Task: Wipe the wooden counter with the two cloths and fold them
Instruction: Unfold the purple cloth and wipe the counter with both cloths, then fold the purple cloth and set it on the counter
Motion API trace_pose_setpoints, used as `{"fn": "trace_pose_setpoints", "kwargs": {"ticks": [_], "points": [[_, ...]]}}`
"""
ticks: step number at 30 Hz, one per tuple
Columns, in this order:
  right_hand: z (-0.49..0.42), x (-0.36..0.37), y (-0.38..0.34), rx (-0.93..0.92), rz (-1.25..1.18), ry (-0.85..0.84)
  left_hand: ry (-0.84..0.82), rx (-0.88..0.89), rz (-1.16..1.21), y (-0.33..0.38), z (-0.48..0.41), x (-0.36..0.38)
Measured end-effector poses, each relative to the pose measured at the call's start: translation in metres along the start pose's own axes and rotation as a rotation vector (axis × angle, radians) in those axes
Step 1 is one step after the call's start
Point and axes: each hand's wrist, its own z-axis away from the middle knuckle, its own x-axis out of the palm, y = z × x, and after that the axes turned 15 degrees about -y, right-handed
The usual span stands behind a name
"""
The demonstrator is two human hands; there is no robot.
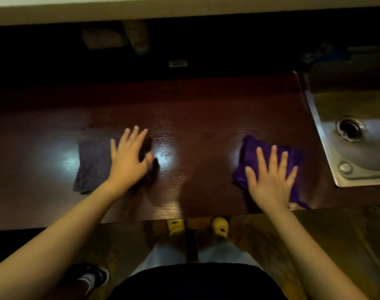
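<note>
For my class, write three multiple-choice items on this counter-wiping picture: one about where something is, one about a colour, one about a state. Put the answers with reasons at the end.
1. Where is the sink?
A. At the counter's right end
B. At the counter's left end
C. Between the two cloths

2. What colour is the cloth under the right hand?
A. Yellow
B. Purple
C. White

3. How does the left hand meet the dark grey cloth?
A. It lifts the cloth off the counter
B. It pinches one corner
C. It lies flat on the cloth, fingers spread

Answers:
1. A, the metal basin sits past the right end of the wooden counter.
2. B, the purple cloth shows around the fingers.
3. C, the palm presses down on the cloth's right part, which lies on the wood.
</note>
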Motion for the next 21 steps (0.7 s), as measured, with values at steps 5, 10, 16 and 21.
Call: {"fn": "trace_pose_setpoints", "kwargs": {"ticks": [5,10,16,21], "points": [[0.012,0.013,-0.071,-0.122,0.021,-0.047,-0.078,0.29,0.047,0.081,-0.012,0.02],[0.018,0.012,-0.107,-0.261,-0.06,-0.134,-0.091,0.264,0.168,0.103,-0.029,0.027],[-0.008,-0.031,-0.053,-0.289,-0.164,-0.02,-0.252,0.136,0.178,0.113,-0.051,0.022],[-0.032,-0.048,-0.041,-0.318,0.004,-0.12,-0.34,0.141,0.177,0.119,-0.058,0.012]]}}
